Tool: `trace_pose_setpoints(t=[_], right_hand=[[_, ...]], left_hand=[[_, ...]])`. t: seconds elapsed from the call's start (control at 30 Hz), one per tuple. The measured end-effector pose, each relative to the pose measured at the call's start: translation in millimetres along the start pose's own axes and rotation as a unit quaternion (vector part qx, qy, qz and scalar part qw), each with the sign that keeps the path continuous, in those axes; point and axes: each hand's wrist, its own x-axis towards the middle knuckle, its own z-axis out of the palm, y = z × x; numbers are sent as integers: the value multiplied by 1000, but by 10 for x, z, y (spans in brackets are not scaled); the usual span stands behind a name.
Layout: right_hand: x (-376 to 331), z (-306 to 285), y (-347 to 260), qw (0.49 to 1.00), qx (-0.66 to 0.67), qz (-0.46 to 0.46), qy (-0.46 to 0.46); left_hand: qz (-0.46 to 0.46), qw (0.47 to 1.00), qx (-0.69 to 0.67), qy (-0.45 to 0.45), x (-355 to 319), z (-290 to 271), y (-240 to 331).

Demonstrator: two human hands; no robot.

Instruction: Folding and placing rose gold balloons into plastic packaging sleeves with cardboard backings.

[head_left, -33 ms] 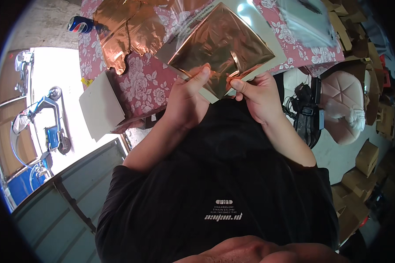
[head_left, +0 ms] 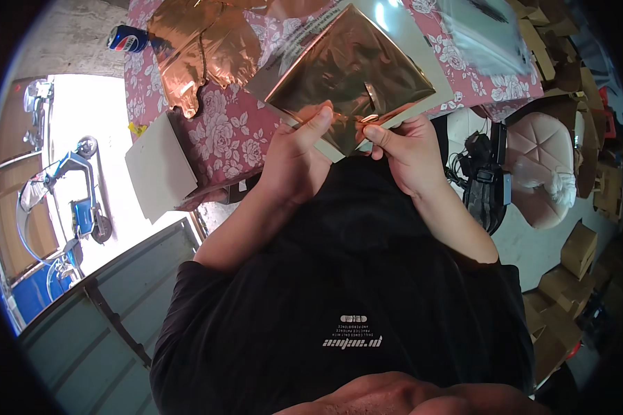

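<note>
Both left hand and right hand are pinched closed on a square copper-coloured foil and its pale card, the near corner lying between them and the rest ahead over the surface, neither clearly nearer.

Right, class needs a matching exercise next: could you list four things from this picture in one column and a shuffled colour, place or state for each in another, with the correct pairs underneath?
Things
1. copper foil square
2. drink can
3. cushioned seat
4. tablecloth

Descriptions
A. pink with white flowers
B. pale, with crumpled plastic on it
C. held between left hand and right hand
D. mostly blue

Pairs: 1-C, 2-D, 3-B, 4-A
</note>
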Motion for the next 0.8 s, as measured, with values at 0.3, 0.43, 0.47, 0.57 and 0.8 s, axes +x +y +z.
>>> trace_pose_setpoints(t=[0.3,0.43,0.47,0.57,0.8], right_hand=[[-48,-108,45,997,55,-13,-57],[-23,-87,18,998,37,7,-50],[-18,-55,-2,999,23,-3,-48],[-8,1,-29,1000,-5,6,-29],[-54,-86,28,999,-14,-42,-20]], left_hand=[[57,995,72,23,-68,130,60],[26,999,24,-8,-80,79,51],[17,999,21,-20,-78,35,54],[-21,998,-39,-43,-29,-155,44],[77,995,46,30,-37,-73,38]])
